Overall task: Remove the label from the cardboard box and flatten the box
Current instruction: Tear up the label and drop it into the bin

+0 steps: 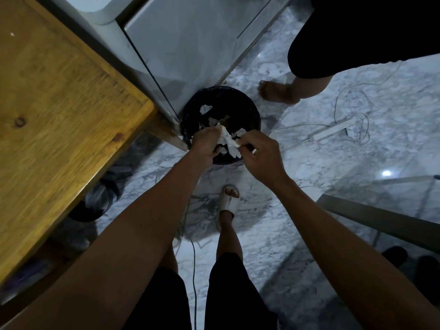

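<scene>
At the far left a wooden table (59, 110) fills the edge of the view; its visible top carries no cardboard box, and no box appears anywhere in the frame, so where it lies cannot be told. Just right of the table's corner, against a pale cabinet (181, 44), a black waste bin (247, 113) stands on the marble floor (333, 163) with white paper scraps (214, 120) already inside. Over its near rim the left hand (204, 144) curls its fingers round one end of a crumpled white label piece (227, 139), and the right hand (264, 156) pinches the other end between thumb and fingertips, the remaining fingers folded in. Further right, a white power strip (333, 131) and its cables lie on the floor near another person's bare foot (277, 91).

Judging from the torn paper in the bin, the label removal looks finished or nearly so, with the remnants being discarded. Flattening the box appears still to be done, though that cannot be confirmed here.
</scene>
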